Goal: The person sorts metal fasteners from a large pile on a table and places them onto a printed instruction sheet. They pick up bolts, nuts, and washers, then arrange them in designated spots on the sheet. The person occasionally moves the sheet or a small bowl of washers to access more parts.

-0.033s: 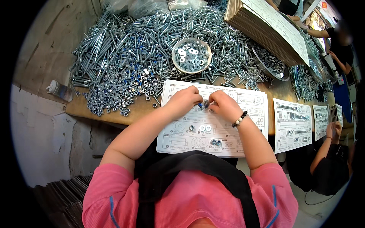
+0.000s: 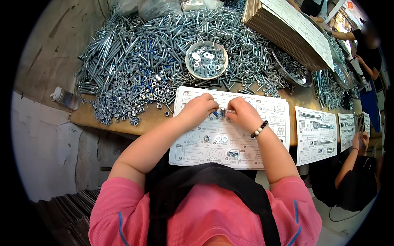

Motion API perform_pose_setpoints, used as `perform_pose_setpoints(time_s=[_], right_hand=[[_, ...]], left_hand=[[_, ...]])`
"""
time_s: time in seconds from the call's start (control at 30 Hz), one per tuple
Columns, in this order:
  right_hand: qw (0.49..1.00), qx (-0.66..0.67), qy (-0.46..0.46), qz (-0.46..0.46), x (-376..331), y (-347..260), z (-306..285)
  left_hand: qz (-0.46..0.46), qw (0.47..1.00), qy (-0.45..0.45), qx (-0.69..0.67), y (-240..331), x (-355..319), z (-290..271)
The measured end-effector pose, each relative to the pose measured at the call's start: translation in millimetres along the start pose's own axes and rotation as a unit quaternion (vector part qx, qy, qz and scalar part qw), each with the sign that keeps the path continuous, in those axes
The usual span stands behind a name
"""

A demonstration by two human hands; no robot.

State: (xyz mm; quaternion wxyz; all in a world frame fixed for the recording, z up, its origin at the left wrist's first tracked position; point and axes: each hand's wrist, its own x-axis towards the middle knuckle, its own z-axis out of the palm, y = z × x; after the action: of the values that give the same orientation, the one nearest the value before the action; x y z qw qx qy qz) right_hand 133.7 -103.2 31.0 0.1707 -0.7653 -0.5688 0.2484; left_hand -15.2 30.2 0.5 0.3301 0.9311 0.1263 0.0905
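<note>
Both hands meet over a white printed sheet (image 2: pixel 193 155) with line drawings of fasteners, on top of a stack at the table edge. My left hand (image 2: pixel 200 108) is closed, its fingertips pinching a small bolt with a blue patch (image 2: pixel 216 114). Just to its right, my right hand (image 2: pixel 245 112) is closed at a short dark metal piece (image 2: pixel 223 113); the fingers partly hide it, and its kind is unclear. Below them on the sheet lie a hex nut (image 2: pixel 207 138), two washers (image 2: pixel 221 138) and a pair of nuts (image 2: pixel 232 153).
A large heap of bolts (image 2: pixel 139 45) covers the table behind, with loose nuts (image 2: pixel 123 102) at its left. A bowl of washers (image 2: pixel 225 65) sits in the heap. Cardboard sheets (image 2: pixel 283 37) are stacked at back right. Another person's hands (image 2: pixel 360 141) hold something at far right.
</note>
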Motion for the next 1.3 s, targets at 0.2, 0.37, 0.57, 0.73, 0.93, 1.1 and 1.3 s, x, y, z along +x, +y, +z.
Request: perform_pose_setpoints(time_s=[0.2,0.37,0.57,0.73,0.93,1.1,1.3], right_hand=[[0.997,-0.066,-0.007,0.030,-8.0,-4.7,5.8],[0.999,-0.032,0.038,0.018,-10.5,-1.5,18.6],[0.998,-0.019,0.057,0.023,-16.2,3.8,23.4],[0.997,-0.002,0.082,0.011,-18.4,11.4,28.3],[0.994,0.013,0.107,-0.017,-18.6,11.9,28.8],[0.990,0.041,0.126,-0.039,-20.0,11.1,27.4],[0.977,0.131,0.162,-0.033,-32.3,15.5,18.8]], left_hand=[[-0.008,0.999,0.021,-0.025,20.4,-6.4,5.9],[0.035,0.997,0.062,0.022,15.7,-1.1,19.1],[0.026,0.998,0.062,0.008,17.7,1.3,20.6],[0.034,0.996,0.084,0.026,20.2,2.5,23.5],[-0.017,0.998,0.051,0.045,24.1,5.1,23.6],[0.014,0.992,0.115,0.048,23.8,-5.5,10.4],[-0.123,0.957,0.262,-0.012,-39.5,-37.8,-84.4]])
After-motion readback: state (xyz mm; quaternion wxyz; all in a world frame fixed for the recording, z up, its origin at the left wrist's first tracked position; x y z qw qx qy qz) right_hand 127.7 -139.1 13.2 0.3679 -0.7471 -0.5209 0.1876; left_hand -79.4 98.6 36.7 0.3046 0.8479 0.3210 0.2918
